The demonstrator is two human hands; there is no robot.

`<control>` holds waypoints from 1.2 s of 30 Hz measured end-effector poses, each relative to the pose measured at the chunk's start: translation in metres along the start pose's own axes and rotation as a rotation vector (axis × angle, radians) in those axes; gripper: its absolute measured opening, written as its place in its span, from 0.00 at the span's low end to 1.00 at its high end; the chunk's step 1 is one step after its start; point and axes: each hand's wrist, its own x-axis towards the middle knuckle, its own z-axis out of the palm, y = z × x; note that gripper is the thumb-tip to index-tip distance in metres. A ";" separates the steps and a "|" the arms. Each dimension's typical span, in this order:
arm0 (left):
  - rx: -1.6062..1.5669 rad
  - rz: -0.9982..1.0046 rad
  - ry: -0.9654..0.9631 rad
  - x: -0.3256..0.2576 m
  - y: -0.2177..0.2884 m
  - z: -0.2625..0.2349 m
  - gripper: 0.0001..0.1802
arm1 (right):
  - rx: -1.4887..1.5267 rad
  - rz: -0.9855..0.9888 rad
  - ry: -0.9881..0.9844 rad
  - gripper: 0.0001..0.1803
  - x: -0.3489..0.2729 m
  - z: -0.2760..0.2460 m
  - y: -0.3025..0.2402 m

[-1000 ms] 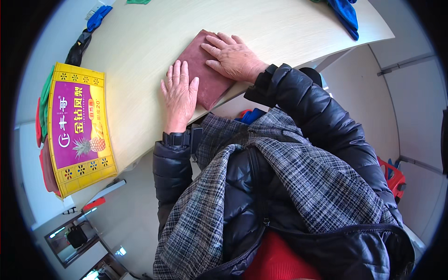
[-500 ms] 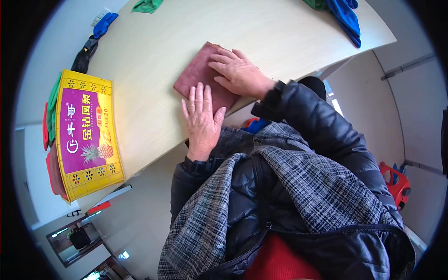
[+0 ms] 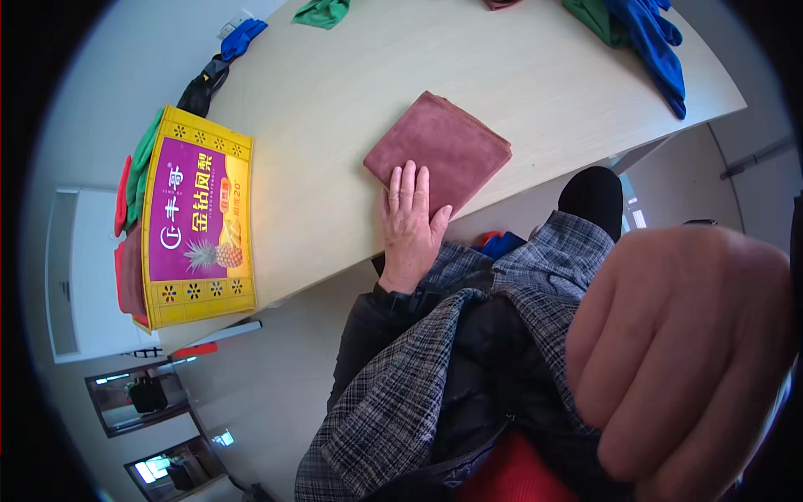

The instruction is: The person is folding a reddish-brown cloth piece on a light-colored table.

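A folded reddish-brown cloth (image 3: 443, 146) lies square on the pale wooden table (image 3: 351, 109), near its front edge. My left hand (image 3: 410, 222) rests flat with fingers spread, fingertips on the cloth's near corner and the palm on the table edge. My right hand (image 3: 682, 360) is raised close to the camera at the lower right, large and blurred, its fingers curled into a loose fist. Nothing shows inside it.
A yellow and purple cardboard box (image 3: 196, 217) holding folded cloths stands at the table's left end. Blue cloths (image 3: 657, 42), green cloths (image 3: 322, 12) and a black and blue item (image 3: 219, 63) lie along the far edge. Grey floor lies below.
My right hand has left the cloth and risen close to the camera. My left hand has slid right along the table edge onto the cloth's near corner.
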 end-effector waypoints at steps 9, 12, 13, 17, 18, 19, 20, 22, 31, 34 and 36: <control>0.005 -0.007 -0.002 0.003 -0.001 0.009 0.38 | -0.110 0.018 0.009 0.15 -0.004 0.011 -0.017; -0.002 -0.003 -0.010 0.001 0.000 0.008 0.38 | -0.132 0.030 0.014 0.16 -0.004 0.013 -0.019; -0.004 -0.001 -0.004 0.001 0.000 0.008 0.37 | -0.139 0.035 0.016 0.16 -0.004 0.013 -0.019; 0.000 0.019 0.021 0.002 -0.001 0.012 0.37 | -0.169 0.058 0.022 0.16 -0.004 0.013 -0.022; 0.013 0.029 0.033 0.001 -0.004 0.017 0.37 | -0.178 0.065 0.025 0.16 -0.004 0.013 -0.023; 0.026 0.039 0.045 0.000 -0.008 0.022 0.37 | -0.186 0.073 0.027 0.16 -0.004 0.013 -0.025; 0.028 0.037 0.049 -0.002 -0.017 0.028 0.37 | -0.188 0.076 0.021 0.16 -0.004 0.012 -0.025; 0.165 0.099 0.032 -0.003 -0.034 0.037 0.37 | -0.193 0.085 0.014 0.16 -0.002 0.011 -0.024; 0.006 -0.006 0.014 -0.005 -0.006 0.017 0.38 | -0.232 0.136 0.014 0.16 -0.004 0.007 -0.020; 0.054 0.038 0.046 -0.003 -0.017 0.024 0.37 | -0.244 0.151 0.005 0.16 -0.002 0.005 -0.020; 0.076 0.060 0.055 -0.001 -0.016 0.023 0.37 | -0.249 0.160 0.008 0.16 -0.001 0.006 -0.019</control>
